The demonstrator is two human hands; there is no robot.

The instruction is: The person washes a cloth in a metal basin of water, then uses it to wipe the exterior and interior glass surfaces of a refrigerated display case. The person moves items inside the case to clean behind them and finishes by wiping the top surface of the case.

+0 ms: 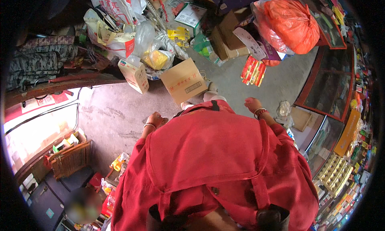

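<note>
My left hand hangs at my left side, fingers curled in, with nothing seen in it. On the right, my right hand is held out above the floor, loosely closed, also with nothing seen in it. Both wrists wear bracelets. A closed brown cardboard box stands ahead of my feet, nearer to my left hand, which does not touch it. Beside that box leans a smaller cream carton. Red and gold packets lie on the floor beyond my right hand.
A bulging orange plastic bag sits on boxes at the far right. Open brown cardboard and plastic bags crowd the far side. Red-framed glass cabinets line the right. A wooden crate stands at the left by the bright doorway.
</note>
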